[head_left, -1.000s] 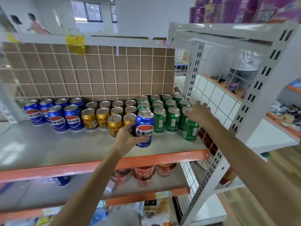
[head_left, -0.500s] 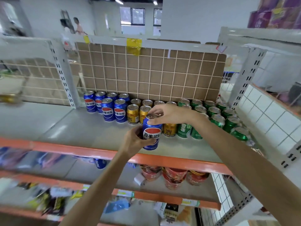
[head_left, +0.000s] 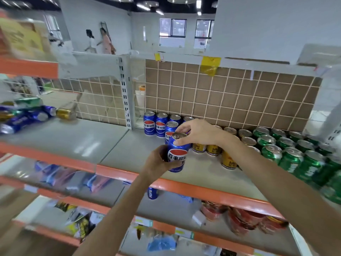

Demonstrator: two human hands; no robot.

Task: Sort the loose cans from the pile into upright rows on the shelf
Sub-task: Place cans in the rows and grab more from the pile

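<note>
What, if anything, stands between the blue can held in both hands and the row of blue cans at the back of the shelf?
Nothing visible does. The blue can, held by the left hand and right hand, sits just in front of the upright blue cans; only bare shelf lies beside them.

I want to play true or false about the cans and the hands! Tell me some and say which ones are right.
1. Both hands hold one blue metal cola can. True.
2. The left hand grips its top. False: the right hand does; the left wraps its side.
3. The green cans stand upright, right of the gold cans. True.
4. The loose pile of cans is on the right. False: far left, lying down.
</note>
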